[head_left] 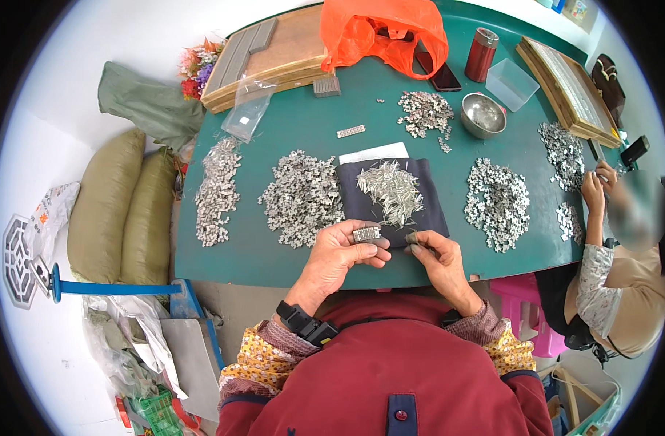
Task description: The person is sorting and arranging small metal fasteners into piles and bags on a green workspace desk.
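Note:
My left hand [341, 252] is closed around a short block of joined metal links [366, 234], held up between thumb and fingers near the table's front edge. Just to its right, my right hand [438, 263] pinches thumb and forefinger together; whatever sits in the pinch is too small to make out. Beyond both hands lies a heap of thin silvery pins [391, 190] on a dark folded cloth [432, 190], with a white sheet [374, 152] showing at its far edge. A heap of small metal links [301, 190] lies to the left of the cloth.
More metal-piece heaps [497, 206] cover the green table [390, 275]. At the back stand wooden trays [289, 40], an orange plastic bag [382, 29], a metal bowl [483, 116], a clear box [512, 85] and a red flask [482, 54]. A co-worker's hands [599, 182] work at the right edge.

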